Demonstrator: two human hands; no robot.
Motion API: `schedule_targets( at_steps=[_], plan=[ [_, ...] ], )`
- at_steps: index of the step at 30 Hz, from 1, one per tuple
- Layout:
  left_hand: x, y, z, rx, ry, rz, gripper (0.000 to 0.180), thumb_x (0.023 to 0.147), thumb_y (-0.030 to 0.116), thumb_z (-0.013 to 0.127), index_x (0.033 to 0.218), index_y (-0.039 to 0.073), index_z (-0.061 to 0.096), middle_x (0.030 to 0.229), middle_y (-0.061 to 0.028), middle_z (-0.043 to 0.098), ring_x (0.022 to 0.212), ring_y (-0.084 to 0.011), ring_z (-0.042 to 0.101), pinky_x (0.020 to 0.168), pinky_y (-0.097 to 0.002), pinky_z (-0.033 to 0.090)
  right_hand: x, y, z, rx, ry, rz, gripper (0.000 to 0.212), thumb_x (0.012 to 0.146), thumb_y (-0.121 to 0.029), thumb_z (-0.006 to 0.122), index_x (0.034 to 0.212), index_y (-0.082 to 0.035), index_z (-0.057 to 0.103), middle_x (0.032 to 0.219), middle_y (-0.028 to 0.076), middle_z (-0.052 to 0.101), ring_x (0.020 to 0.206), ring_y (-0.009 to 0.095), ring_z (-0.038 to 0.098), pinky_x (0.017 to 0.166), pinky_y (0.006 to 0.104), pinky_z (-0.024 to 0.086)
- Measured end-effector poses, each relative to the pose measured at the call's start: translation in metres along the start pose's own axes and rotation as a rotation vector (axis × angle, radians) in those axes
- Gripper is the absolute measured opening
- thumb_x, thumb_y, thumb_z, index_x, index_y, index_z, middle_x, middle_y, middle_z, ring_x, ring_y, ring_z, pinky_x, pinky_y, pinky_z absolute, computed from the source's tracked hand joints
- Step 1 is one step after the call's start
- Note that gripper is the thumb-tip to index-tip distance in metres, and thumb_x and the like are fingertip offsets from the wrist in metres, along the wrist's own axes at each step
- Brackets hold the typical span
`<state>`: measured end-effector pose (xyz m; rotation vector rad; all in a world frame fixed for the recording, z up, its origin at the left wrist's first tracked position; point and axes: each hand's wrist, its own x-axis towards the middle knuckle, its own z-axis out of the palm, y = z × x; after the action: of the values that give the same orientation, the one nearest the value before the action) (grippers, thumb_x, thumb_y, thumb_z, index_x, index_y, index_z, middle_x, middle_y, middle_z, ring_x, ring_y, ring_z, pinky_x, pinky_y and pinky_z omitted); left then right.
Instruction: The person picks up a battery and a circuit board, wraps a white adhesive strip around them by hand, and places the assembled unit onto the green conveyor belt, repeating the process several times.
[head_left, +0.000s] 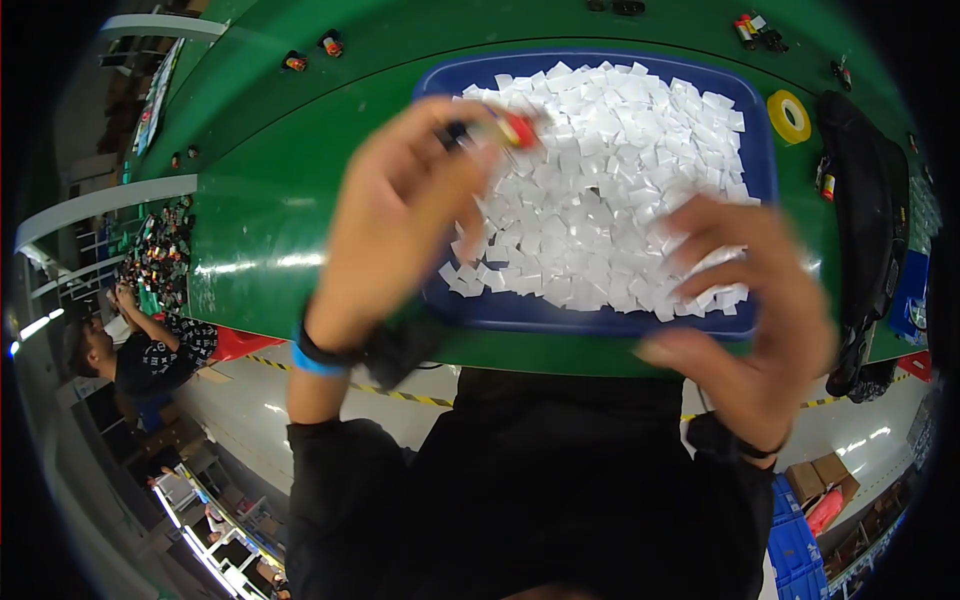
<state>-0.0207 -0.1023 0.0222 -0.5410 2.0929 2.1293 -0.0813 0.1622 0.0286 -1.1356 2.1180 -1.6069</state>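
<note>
My left hand (400, 190) is raised over the left side of a blue tray (765, 160). Its thumb and fingers pinch a small red, yellow and black piece (515, 130), blurred by motion, so its exact kind does not show. The tray holds a thick layer of small white square slips (610, 150), several overlapping. Above the tray's right front corner, my right hand (755, 290) hovers with fingers curved and thumb spread apart. Nothing shows between its fingers, though they are smeared.
A yellow tape roll (789, 117) and a black bag (862, 220) lie right of the tray on the green table (260, 210). Similar small pieces (331, 43) stand along the back. At far left, a person (150, 350) works by a pile of small parts (158, 255).
</note>
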Motion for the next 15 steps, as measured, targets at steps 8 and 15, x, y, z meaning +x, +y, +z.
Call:
schedule_targets(
  at_steps=[8,15],
  plan=[
    [0.140,0.004,-0.087,0.304,0.051,0.124,0.035,0.100,0.035,0.059,0.113,0.003,0.067,0.091,0.0029,0.064,0.064,-0.0044,0.044,0.058,-0.0198,0.038,0.001,0.005,-0.057,-0.126,0.125,-0.119,0.064,0.086,-0.026,0.077,0.141,-0.008,0.051,0.138,0.022,0.053,0.113,0.034,0.061,0.081,0.0386,0.056],
    [0.197,-0.017,-0.152,0.629,0.160,-0.004,0.034,0.094,0.042,0.065,0.107,0.011,0.070,0.082,0.0039,0.059,0.069,-0.0065,0.051,0.051,-0.0242,0.039,-0.001,-0.036,-0.089,-0.409,0.277,-0.370,0.064,0.086,-0.026,0.076,0.141,-0.007,0.050,0.137,0.022,0.053,0.114,0.034,0.061,0.082,0.0390,0.056]
  ],
)
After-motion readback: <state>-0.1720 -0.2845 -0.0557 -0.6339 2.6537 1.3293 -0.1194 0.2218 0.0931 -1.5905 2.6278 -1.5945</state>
